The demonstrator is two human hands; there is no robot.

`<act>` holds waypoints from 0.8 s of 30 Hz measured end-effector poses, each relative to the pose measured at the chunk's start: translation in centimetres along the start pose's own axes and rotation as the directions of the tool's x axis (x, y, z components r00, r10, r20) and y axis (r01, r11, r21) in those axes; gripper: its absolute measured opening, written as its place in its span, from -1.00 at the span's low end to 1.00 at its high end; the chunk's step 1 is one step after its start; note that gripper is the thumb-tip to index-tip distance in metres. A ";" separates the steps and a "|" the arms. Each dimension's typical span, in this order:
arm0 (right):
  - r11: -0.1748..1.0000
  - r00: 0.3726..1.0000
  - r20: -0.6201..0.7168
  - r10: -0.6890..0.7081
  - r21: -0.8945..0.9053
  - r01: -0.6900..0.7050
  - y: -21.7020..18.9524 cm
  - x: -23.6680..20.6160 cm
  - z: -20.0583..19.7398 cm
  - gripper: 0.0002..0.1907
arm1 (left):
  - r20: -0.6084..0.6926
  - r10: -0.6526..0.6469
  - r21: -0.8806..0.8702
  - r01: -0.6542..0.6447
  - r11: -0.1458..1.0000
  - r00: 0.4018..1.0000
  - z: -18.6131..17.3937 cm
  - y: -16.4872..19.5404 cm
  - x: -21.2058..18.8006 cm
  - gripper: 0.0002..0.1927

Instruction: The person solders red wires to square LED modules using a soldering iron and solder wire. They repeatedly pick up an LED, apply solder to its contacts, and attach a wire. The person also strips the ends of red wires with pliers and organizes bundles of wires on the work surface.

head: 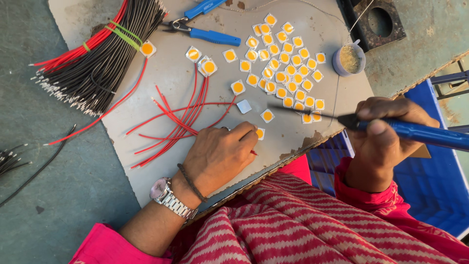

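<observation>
On one scuffed grey board [146, 171] lie a banded bundle of black and red wires [93, 58], some forty square yellow-centred chips [288, 63] and one pair of blue-handled pliers [205, 29] — the right hand [381, 142] fully clenched round a blue soldering iron [415, 132], the left hand [220, 154] pinching one chip [260, 133] against the board's near edge.

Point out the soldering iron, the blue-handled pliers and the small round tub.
soldering iron [420, 132], head view, on its blue handle in the right hand.
blue-handled pliers [212, 35], head view, on the lower blue handle.
small round tub [349, 59], head view, on its contents inside the rim.
</observation>
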State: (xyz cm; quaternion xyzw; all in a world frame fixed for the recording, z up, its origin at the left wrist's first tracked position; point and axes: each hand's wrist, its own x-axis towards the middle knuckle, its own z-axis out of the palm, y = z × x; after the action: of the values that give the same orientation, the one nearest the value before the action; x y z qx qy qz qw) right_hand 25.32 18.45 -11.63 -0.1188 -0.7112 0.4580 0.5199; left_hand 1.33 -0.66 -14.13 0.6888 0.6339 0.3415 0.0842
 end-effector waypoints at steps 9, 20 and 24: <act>0.933 0.894 0.274 0.356 -0.057 -0.354 0.1 0.7 4.0 -0.79 | -0.049 -0.045 -0.072 0.041 0.997 0.998 -0.5 0.3 0.6 -0.83; 0.921 0.824 0.488 0.287 -0.378 -0.097 2.1 -0.4 6.5 -0.43 | -0.245 -0.328 -0.421 0.205 0.884 0.912 -2.6 -1.6 1.5 -0.81; 0.961 0.814 0.563 0.144 -0.275 0.021 2.1 -1.3 6.8 -0.40 | -0.427 -0.195 -0.210 0.113 0.971 0.883 -3.1 -0.9 1.8 -0.87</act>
State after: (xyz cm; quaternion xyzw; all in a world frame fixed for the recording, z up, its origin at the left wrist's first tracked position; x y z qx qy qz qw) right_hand 19.47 15.24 -14.34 -0.0668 -0.8863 0.3884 0.2431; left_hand -1.24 0.22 -11.61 0.5295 0.6560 0.5373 0.0256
